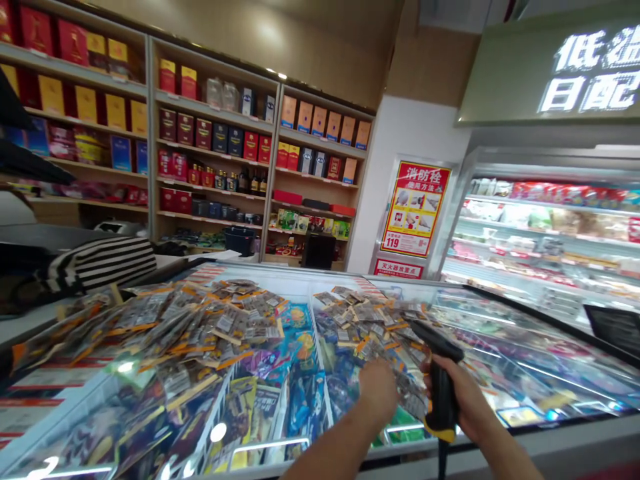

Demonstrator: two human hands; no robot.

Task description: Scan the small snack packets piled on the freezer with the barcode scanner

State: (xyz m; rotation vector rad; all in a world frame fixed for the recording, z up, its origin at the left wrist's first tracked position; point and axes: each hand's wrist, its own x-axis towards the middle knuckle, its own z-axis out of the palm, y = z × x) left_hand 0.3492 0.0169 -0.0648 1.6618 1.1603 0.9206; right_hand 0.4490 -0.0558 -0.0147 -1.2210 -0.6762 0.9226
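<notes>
My right hand [463,400] is wrapped round the grip of a black barcode scanner [439,373] with a yellow base, its head pointing left over the packets. My left hand [377,390] reaches onto a heap of small clear packets [370,320] with orange-edged labels, which lies on the glass lid of a chest freezer [310,460]. Its fingers are curled down among the packets; what they grip is hidden. A larger heap of the same packets [190,327] covers the lid to the left.
Frozen goods show through the freezer glass [505,360]. A striped bag [107,261] lies behind the left heap. Wooden shelves [215,153] with boxed goods line the back wall. A lit open chiller [545,233] stands at the right, beside a red poster [415,208].
</notes>
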